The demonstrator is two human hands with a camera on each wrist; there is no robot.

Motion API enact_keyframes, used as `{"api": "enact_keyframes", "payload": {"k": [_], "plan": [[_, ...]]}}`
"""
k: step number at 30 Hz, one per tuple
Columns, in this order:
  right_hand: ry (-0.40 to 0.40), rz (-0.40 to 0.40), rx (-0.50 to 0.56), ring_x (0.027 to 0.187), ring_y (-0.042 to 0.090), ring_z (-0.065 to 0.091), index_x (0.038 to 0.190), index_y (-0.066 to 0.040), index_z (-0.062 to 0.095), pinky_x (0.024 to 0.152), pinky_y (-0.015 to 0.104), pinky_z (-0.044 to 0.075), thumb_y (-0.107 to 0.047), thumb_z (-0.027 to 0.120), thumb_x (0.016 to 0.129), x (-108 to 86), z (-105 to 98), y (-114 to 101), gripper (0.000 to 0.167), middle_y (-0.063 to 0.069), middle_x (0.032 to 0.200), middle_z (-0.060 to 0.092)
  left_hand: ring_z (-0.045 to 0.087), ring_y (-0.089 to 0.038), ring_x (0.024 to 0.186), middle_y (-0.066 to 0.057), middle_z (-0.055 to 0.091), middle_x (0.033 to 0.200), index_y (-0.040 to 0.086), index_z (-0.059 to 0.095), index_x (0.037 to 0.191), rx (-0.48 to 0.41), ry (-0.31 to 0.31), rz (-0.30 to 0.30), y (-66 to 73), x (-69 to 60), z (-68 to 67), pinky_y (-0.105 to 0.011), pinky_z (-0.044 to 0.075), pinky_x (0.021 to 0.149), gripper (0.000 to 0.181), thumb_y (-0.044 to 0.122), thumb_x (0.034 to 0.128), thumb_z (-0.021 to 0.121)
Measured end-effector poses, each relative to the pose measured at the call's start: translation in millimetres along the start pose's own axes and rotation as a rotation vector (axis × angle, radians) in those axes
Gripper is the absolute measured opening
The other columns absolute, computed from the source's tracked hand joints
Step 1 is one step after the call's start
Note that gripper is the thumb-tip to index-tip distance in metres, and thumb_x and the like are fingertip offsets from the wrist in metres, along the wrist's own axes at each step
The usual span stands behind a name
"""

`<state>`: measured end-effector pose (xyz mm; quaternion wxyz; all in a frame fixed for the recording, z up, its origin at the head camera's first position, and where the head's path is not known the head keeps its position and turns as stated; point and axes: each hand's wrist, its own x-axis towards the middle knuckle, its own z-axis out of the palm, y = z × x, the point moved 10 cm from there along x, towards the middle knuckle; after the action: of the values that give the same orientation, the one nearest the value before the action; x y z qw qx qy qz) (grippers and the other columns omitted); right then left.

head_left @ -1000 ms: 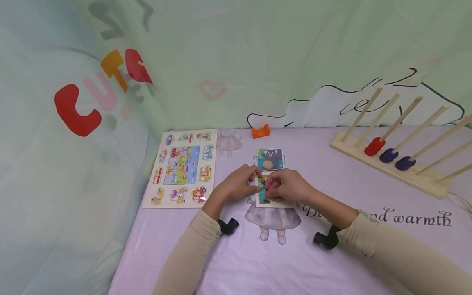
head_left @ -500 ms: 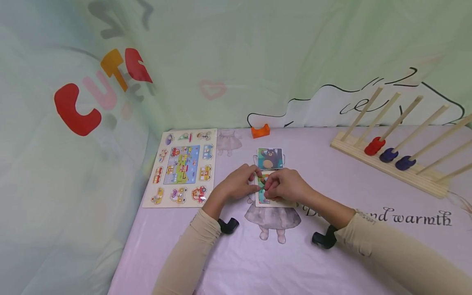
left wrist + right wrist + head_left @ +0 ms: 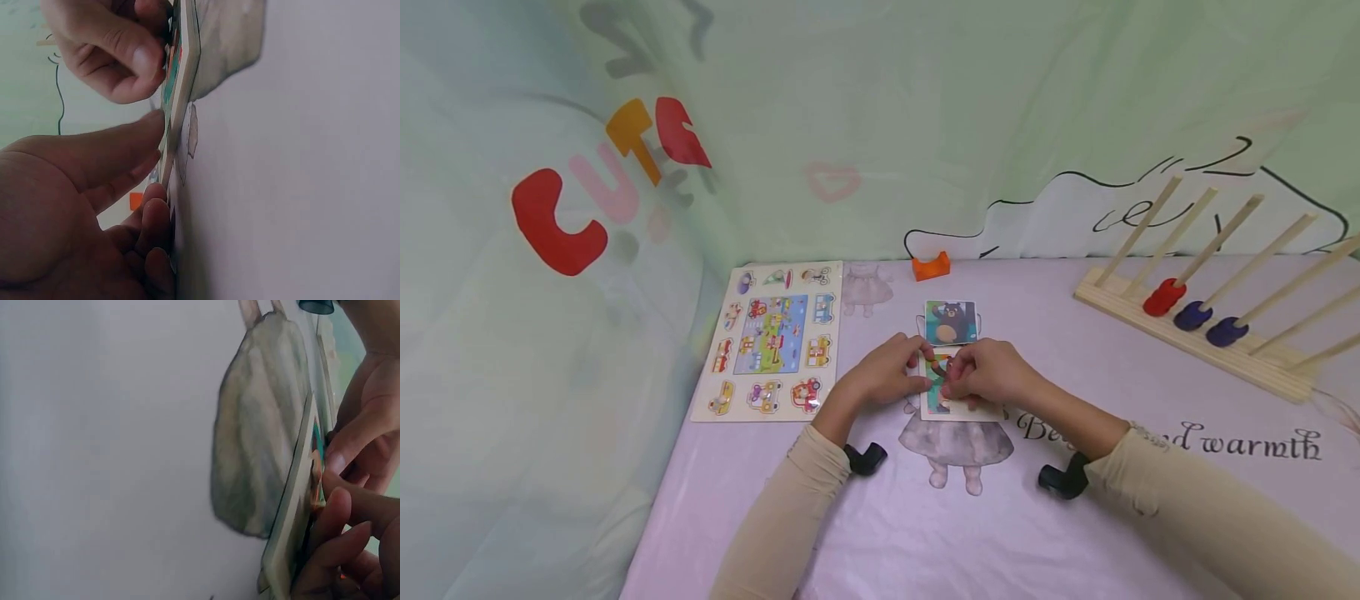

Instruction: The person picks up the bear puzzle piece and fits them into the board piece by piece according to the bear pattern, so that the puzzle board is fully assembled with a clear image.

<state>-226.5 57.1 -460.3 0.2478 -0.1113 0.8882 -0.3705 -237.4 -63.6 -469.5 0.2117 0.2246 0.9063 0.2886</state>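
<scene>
A small picture board (image 3: 934,408) lies flat in front of the body, its right part covered by the right hand. My left hand (image 3: 889,372) rests at its left edge, with thumb and forefinger spread and their tips touching it. The right hand (image 3: 996,375) has its thumb and fingertips together low over the board's middle, pinching a small puzzle piece mostly hidden by the fingers. In the left wrist view, the left thumb (image 3: 134,140) touches the board's face. From the right wrist view, the board's pale edge (image 3: 290,503) shows beside both hands. A bear card (image 3: 951,323) adjoins the board's far edge.
A vehicle puzzle board (image 3: 827,392) lies at the left. Behind the bear card stands an orange block (image 3: 931,267). At the right is a wooden peg rack (image 3: 1195,337) with one red and two blue pieces. A curtain closes off the back and left.
The right hand has shifted slightly across the board, and the colours visible beside its fingertips differ. My left hand has stayed at the board's left edge.
</scene>
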Motion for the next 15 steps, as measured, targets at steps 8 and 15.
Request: {"api": "enact_keyframes", "payload": {"k": [8, 15], "plan": [[-0.062, 0.017, 0.004, 0.058, 0.016, 0.062, 0.086, -0.010, 0.069, 0.057, 0.027, 0.042, -0.023, 0.083, 0.086, 3.4, 4.6, 4.3, 0.019, 0.003, 0.068, 0.062, 0.050, -0.017, 0.086, -0.003, 0.052, 0.103, 0.019, 0.059, 0.124, -0.025, -0.015, -0.010, -0.2, -0.8, 0.0, -0.025, 0.041, 0.074, 0.038, 0.026, 0.0910, 0.077], [-0.066, 0.022, -0.004, 0.057, 0.016, 0.063, 0.086, -0.010, 0.068, 0.058, 0.028, 0.042, -0.022, 0.083, 0.086, 4.4, 5.7, 4.9, 0.019, 0.002, 0.068, 0.061, 0.050, -0.018, 0.086, -0.004, 0.052, 0.104, 0.018, 0.059, 0.124, -0.026, -0.010, -0.001, 0.6, -1.0, -0.7, -0.026, 0.041, 0.076, 0.040, 0.025, 0.0902, 0.078]]}}
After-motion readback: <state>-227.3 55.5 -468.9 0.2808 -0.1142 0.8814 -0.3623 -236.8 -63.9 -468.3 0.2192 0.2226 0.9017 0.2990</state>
